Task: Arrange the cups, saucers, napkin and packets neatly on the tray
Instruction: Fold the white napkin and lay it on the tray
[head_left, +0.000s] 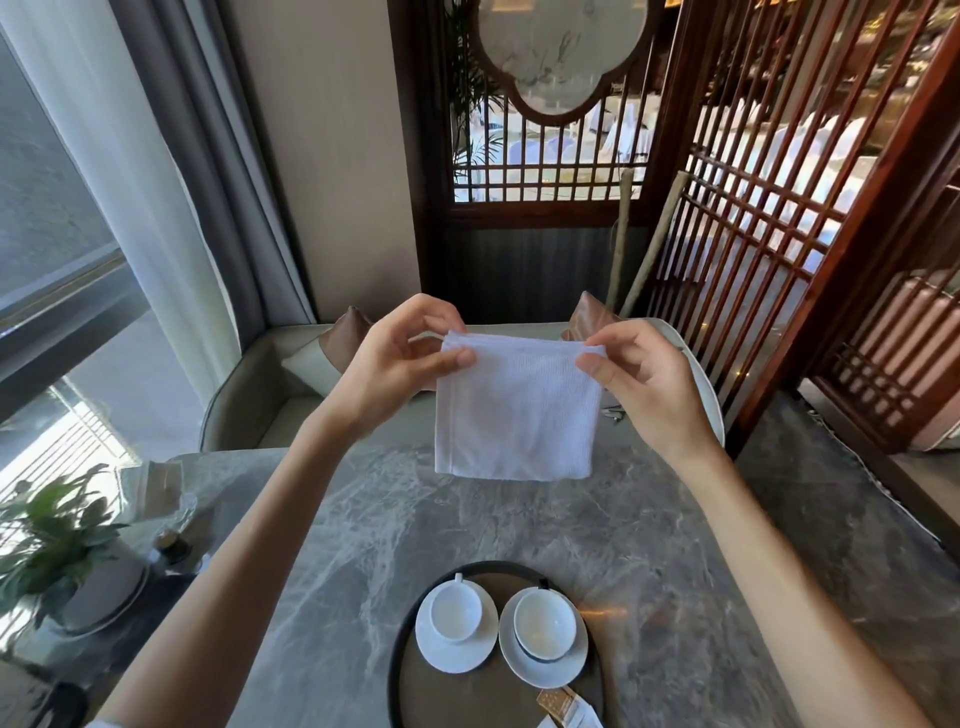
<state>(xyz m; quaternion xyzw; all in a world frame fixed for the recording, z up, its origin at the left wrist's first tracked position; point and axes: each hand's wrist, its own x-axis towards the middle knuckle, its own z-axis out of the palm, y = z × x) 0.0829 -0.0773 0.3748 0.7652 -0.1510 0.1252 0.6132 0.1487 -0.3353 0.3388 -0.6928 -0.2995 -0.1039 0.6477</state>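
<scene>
Napkin (514, 410): white, folded square, held in the air above the far half of the table (363, 519), hanging flat from its top edge, which runs left to right. Left hand (400, 364): thumb and fingers pinch the top left corner. Right hand (639, 384): pinches the top right corner likewise. Tray (396, 670): round, dark, at the table's near edge, below the napkin and about equally far from both hands. On it: two cups (456, 608) on saucers (441, 656), side by side in its far half; packets (558, 704) at its near rim. Judged free for the napkin: the near-left part.
</scene>
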